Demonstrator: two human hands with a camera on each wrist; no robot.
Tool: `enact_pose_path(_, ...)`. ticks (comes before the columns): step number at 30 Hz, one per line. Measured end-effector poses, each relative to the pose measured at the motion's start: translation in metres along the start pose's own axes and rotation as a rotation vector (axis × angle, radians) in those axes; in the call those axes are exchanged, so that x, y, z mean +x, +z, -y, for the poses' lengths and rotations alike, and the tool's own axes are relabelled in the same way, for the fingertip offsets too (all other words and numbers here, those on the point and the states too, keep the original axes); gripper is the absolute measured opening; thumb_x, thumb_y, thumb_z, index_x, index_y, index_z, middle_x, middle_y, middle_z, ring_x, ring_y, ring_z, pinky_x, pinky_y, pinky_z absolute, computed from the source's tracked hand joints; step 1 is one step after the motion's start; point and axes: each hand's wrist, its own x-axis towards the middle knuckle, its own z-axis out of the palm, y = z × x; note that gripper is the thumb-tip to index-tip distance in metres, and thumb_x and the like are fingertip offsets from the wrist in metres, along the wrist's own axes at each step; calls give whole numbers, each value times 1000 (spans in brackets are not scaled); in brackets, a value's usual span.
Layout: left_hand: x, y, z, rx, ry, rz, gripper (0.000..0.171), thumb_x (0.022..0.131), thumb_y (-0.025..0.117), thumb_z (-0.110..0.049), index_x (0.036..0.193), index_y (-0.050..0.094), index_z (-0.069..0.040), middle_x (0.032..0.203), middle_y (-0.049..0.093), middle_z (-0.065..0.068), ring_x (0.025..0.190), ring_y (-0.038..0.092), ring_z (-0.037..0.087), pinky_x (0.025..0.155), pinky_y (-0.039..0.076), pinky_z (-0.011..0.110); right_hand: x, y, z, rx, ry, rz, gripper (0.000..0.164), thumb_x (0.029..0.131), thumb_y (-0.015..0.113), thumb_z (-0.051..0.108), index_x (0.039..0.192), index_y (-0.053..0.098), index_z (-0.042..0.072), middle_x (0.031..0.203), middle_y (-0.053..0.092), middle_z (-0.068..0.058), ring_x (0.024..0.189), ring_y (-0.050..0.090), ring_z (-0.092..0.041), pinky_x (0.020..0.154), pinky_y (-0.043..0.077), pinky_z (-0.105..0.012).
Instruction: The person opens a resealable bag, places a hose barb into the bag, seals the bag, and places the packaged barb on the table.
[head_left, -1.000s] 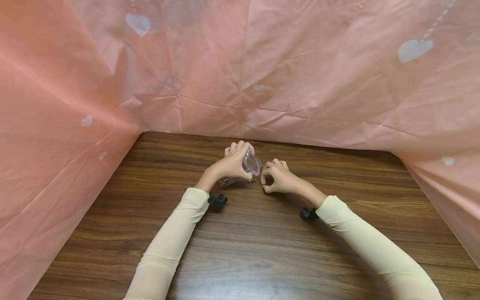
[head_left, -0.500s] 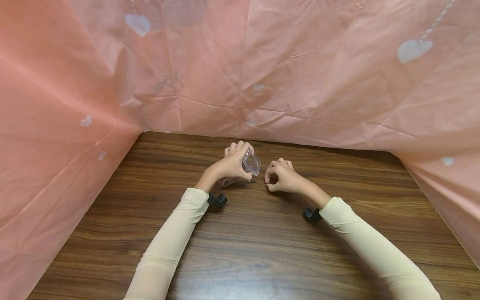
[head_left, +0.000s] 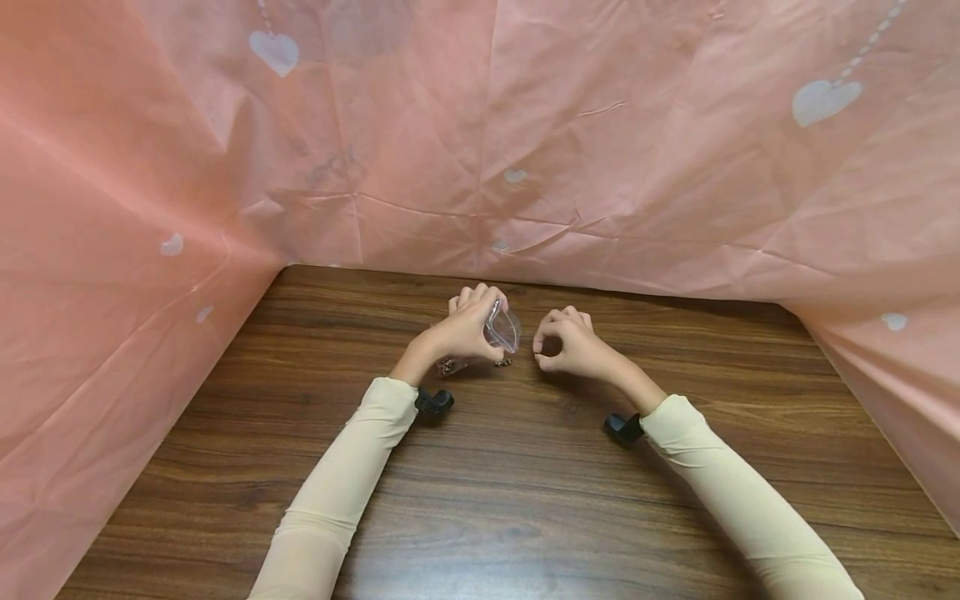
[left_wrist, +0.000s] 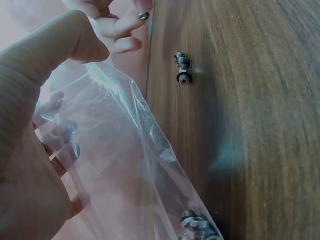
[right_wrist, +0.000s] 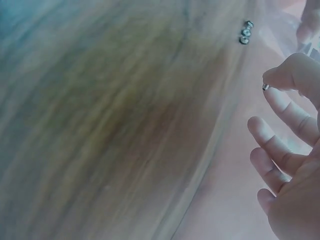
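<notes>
My left hand (head_left: 467, 327) grips a clear zip bag (left_wrist: 117, 155) near its mouth, thumb on the near side and fingers behind the film. The bag's mouth (head_left: 504, 328) gapes toward the right hand. Several small metal threaded fittings (left_wrist: 197, 227) lie low inside the bag. Beyond its edge, a short row of loose metal fittings (right_wrist: 245, 33) sits on the table below the mouth. To the right, my right hand (head_left: 572, 343) pinches one small metal fitting (right_wrist: 265, 87) between thumb and index fingertip, its other fingers spread. In the left wrist view that fitting shows at the fingertips.
A brown wood-grain table (head_left: 480, 500) spreads under both arms. Pink cloth with white hearts (head_left: 420, 167) hangs behind it and along both sides. Black wrist cameras (head_left: 435, 403) are strapped at both wrists.
My right hand has drawn away rightward from the bag and the loose fittings, then risen a little from the tabletop. The left hand and bag have stayed nearly still.
</notes>
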Motion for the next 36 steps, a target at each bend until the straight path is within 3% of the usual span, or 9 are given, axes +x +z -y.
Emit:
enact_pose_path(24,2,2,1,-5,3,19,70,64,85,-25,121,45,-17,118,46,6,105,35,26,98,27,45,9,-7,7,126,-63,-223,12,81,77,7,86,70,14,107,64,-8,101,42,-26,97,20,-52)
enact_pose_path(36,1,1,-1,-1,3,18,70,63,84,-25,121,45,-17,119,47,7,105,36,26,96,28,44,14,-9,15,140,-91,-289,14,80,78,4,87,70,13,104,65,-7,103,44,-28,96,22,-51)
